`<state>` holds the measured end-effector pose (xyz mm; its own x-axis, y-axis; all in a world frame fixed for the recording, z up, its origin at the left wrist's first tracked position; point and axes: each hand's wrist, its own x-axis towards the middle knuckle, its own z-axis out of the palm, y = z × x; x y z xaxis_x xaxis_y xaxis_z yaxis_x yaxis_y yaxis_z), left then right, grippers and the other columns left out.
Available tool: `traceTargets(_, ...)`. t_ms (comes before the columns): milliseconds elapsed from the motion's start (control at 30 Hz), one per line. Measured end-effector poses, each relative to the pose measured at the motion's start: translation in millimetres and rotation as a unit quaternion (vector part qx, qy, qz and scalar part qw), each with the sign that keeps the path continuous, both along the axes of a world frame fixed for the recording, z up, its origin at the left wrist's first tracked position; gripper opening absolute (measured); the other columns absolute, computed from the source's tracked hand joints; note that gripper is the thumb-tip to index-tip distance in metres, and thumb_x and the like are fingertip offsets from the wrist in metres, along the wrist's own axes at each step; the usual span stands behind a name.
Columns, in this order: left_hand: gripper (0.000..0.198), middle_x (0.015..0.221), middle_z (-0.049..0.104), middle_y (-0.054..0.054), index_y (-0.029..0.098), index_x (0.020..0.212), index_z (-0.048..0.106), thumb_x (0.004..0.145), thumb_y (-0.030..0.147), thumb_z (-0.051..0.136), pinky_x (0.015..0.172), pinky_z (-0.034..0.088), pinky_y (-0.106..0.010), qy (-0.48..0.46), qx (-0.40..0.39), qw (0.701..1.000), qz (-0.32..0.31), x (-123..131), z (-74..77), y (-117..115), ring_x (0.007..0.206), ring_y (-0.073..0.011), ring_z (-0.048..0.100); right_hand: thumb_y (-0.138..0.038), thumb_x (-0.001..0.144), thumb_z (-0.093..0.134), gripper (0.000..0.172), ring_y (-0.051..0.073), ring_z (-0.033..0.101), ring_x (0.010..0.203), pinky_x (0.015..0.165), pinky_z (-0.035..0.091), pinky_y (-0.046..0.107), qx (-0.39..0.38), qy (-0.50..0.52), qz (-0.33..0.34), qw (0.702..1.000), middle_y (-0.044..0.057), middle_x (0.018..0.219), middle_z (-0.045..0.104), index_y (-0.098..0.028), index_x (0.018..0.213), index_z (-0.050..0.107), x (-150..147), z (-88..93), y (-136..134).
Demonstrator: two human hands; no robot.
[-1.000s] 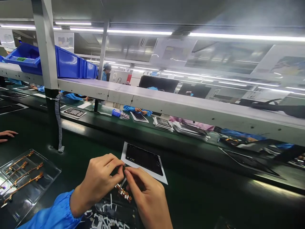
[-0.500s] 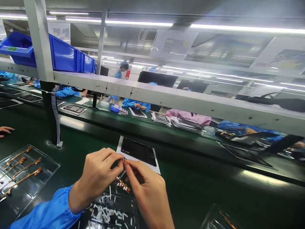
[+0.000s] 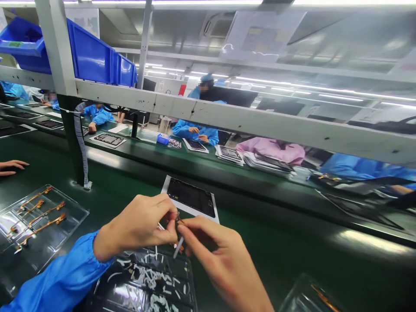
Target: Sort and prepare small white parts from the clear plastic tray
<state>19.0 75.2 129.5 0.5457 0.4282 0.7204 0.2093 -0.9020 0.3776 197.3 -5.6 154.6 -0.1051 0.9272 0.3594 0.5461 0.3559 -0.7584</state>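
Note:
My left hand [image 3: 144,223] and my right hand [image 3: 217,249] meet fingertip to fingertip above a clear plastic tray. Pinched between them is a small flex cable [image 3: 178,219], with a dark end and a bit of copper colour showing; the fingers hide most of it. A white strip [image 3: 178,248] hangs below the right fingertips; I cannot tell what it is fixed to. The tray [image 3: 192,277] underneath is scattered with white strip scraps [image 3: 151,277]. Just behind the hands lies a dark tablet-like panel [image 3: 191,197] on a white sheet.
Copper-coloured flex cables [image 3: 45,227] lie in a clear tray [image 3: 78,212] at left; another tray [image 3: 300,294] is at lower right. A post [image 3: 73,147] and a white rail [image 3: 208,113] stand ahead. Blue bins [image 3: 94,54] sit above. Co-workers, one in pink sleeves [image 3: 269,149], work across.
The view has shifted, so the scraps tray shows more. Both hands stay pinched together; the white strip now hangs plainly below the right fingertips. A co-worker's hand at left reaches further into view.

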Motion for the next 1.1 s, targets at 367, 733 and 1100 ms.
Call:
traceTargets(367,0.008,0.084,0.067,-0.001,0.017,0.09,0.071,0.084,0.017,0.067,0.061,0.049,-0.021,-0.044,-0.166,0.984,-0.034,-5.8,7.4,-0.1,0.07,-0.0116,0.061,-0.051,0.084,0.069,0.032,0.012,0.05,0.048,0.042,0.041,0.021,-0.039,0.082,-0.045,0.995,0.001,0.06,0.063,-0.019,0.081,0.075,9.5,2.7,7.5)
traceTargets(733,0.009,0.081,0.072,-0.001,0.017,0.091,0.074,0.09,0.016,0.065,0.064,0.053,-0.02,-0.08,-0.018,0.995,0.05,7.2,0.3,-9.4,0.069,-0.0111,0.066,-0.041,0.091,0.067,0.022,0.018,0.067,0.06,0.052,0.053,0.024,0.018,0.015,-0.083,0.996,0.004,0.074,0.074,-0.023,0.089,0.078,2.3,-2.3,-0.2)
traceTargets(1100,0.009,0.078,0.072,0.0,0.016,0.088,0.073,0.088,0.011,0.066,0.062,0.053,-0.021,-0.1,0.029,0.99,0.094,10.9,-0.4,-13.1,0.067,-0.0113,0.067,-0.032,0.096,0.061,0.018,0.016,0.068,0.063,0.057,0.054,0.024,0.062,-0.05,-0.098,0.992,0.002,0.079,0.075,-0.022,0.096,0.076,-2.9,-3.4,-4.3)
